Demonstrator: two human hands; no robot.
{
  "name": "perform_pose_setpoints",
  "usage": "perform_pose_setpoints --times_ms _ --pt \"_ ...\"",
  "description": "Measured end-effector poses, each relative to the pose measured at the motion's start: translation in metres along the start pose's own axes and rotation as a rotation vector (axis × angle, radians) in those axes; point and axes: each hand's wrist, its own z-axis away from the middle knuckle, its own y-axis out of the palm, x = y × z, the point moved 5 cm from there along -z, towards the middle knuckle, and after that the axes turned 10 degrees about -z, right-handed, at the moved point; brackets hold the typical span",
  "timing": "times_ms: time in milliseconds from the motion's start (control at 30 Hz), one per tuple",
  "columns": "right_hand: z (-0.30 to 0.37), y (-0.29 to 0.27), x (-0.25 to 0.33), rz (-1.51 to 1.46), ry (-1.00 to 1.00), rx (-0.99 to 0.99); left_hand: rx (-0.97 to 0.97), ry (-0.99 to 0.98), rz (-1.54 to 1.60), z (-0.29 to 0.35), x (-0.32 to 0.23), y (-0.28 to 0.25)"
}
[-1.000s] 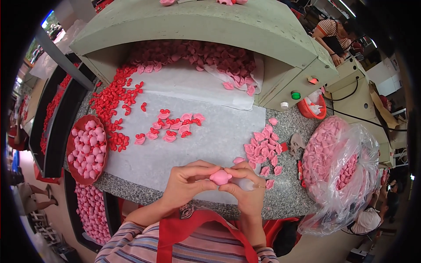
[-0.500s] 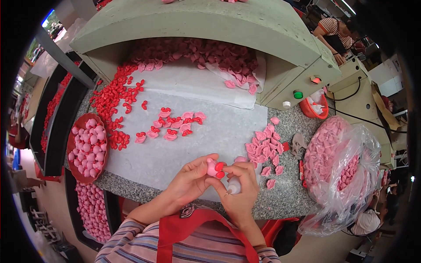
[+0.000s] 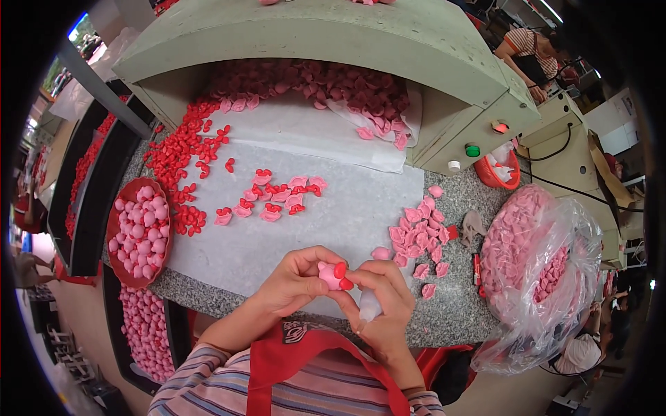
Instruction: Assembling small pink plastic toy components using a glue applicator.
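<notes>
Above the table's near edge, my left hand (image 3: pixel 286 286) pinches a small rounded pink plastic part (image 3: pixel 327 274) between thumb and fingers. A glossy red two-lobed piece (image 3: pixel 340 270) sits on its right side, touching it. My right hand (image 3: pixel 390 295) presses the red piece with thumb and index finger. In the same hand's palm lies a small whitish squeeze bottle (image 3: pixel 369 305), partly hidden by the fingers. A round pink part (image 3: pixel 381 254) rests just beyond the right hand. Ahead, pink shell-shaped parts with red pieces on them (image 3: pixel 274 196) lie grouped on white paper (image 3: pixel 229 256).
A red bowl of pink parts (image 3: pixel 116 267) stands left, by loose red pieces (image 3: pixel 182 156). Loose pink shells (image 3: pixel 420 232) lie right, near a clear bag of pink parts (image 3: pixel 541 256). A pale green machine hood (image 3: pixel 312 35) spans the back; a small red basket (image 3: pixel 498 182) sits beside it.
Both hands stay together; the pink part has turned and shifted slightly left and down. My right hand has moved a little lower, and the round pink part beyond it shows more fully.
</notes>
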Motion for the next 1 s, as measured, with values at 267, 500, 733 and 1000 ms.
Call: perform_pose_setpoints --times_ms 267,500,733,1000 --pt "-0.003 -0.003 0.002 0.009 -0.038 0.028 0.005 0.042 -0.033 -0.003 0.003 0.006" --pt "0.002 0.001 -0.001 0.124 -0.112 -0.001 0.098 0.031 0.176 -0.007 0.017 -0.002" --pt "0.005 0.01 0.004 0.17 -0.114 0.044 0.087 0.004 0.223 -0.008 0.021 -0.005" --pt "0.017 0.012 -0.011 -0.03 -0.02 -0.252 0.205 0.054 0.374 -0.011 0.021 0.0"
